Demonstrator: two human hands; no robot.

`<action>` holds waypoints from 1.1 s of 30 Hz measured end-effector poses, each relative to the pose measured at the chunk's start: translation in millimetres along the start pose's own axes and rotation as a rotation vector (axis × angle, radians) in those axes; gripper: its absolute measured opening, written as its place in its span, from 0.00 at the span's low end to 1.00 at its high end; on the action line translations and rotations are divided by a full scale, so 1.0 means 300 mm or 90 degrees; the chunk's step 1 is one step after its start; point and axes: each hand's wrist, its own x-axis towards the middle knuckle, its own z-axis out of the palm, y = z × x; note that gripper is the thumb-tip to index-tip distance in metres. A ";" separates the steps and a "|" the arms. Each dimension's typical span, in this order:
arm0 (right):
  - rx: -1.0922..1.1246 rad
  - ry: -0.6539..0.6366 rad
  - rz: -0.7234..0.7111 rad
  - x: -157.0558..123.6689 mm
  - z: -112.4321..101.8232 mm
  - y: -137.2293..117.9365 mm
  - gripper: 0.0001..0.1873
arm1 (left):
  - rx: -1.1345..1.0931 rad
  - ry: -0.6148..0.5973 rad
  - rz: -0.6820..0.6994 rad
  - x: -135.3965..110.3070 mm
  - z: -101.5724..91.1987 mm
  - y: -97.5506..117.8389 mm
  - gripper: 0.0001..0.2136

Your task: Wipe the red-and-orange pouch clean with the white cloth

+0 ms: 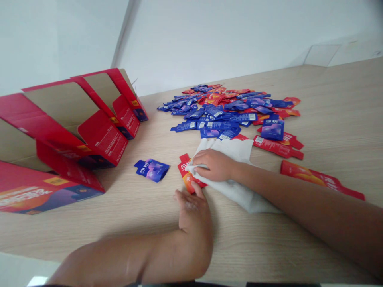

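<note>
On the pale wood-grain worktop (254, 255), the lower end of a red pouch (186, 179) is touched by the left hand (194, 211), whose wrist is bent sharply. The left grip is wide, with its digits spread, one of them resting on the pouch. The pouch is laid flat at the near middle of the worktop, its spout end pointed away, and its right side is partly covered by a white cloth (239, 149). The cloth is bunched in the right hand (214, 164); the right grip is narrow, closed on a fold of it, and the rest is spread loosely under the forearm.

To the left, a single blue pouch (153, 170) is set well apart from the others. To the right, a second red pouch (311, 175) is partly hidden by the right forearm. Along the left side, red boxes (103, 139) are lined up in a slanted row, their flaps open. Beyond the cloth, red and blue pouches are heaped in a wide pile (215, 111). The far edge of the worktop is bordered by a white wall (215, 44).
</note>
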 end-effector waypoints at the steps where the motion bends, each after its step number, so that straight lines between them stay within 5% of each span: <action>1: -0.001 0.001 0.001 0.000 0.000 0.000 0.10 | -0.011 0.000 -0.004 0.000 0.002 0.000 0.24; 33: 0.001 -0.004 -0.003 0.000 -0.003 -0.005 0.10 | 0.023 0.022 0.003 -0.003 0.006 -0.001 0.23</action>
